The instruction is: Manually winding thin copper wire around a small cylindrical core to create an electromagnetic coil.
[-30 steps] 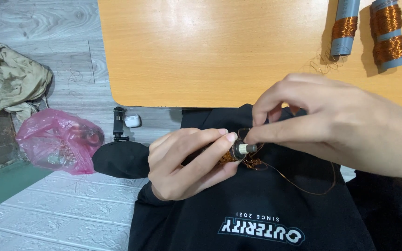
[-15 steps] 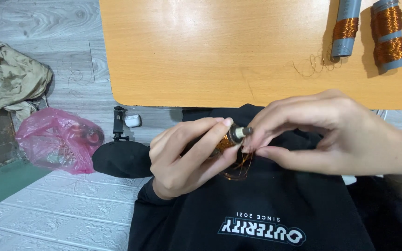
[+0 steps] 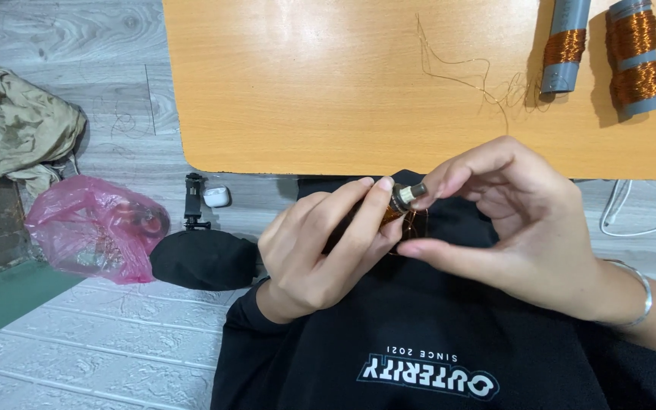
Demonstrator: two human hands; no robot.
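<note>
My left hand [image 3: 320, 243] grips a small spool wound with copper wire [image 3: 398, 203], holding it above my black shirt [image 3: 419, 349] just in front of the table's near edge. My right hand [image 3: 510, 220] pinches the spool's grey metal tip between thumb and forefinger, and a thin copper wire loop hangs under it. A metal bangle [image 3: 639, 292] is on my right wrist. The spool's body is mostly hidden by my fingers.
A wooden table [image 3: 305, 91] carries two grey tubes wound with copper wire [image 3: 563, 45] [image 3: 635, 57] and loose wire strands [image 3: 465, 72]. On the floor lie a pink plastic bag [image 3: 93, 228], a beige cloth [image 3: 17, 125], a small white case [image 3: 216, 197] and a white cable [image 3: 639, 212].
Both hands rose slightly toward the table edge. My right hand shifted from covering the spool to pinching its tip, and the trailing wire loop got shorter.
</note>
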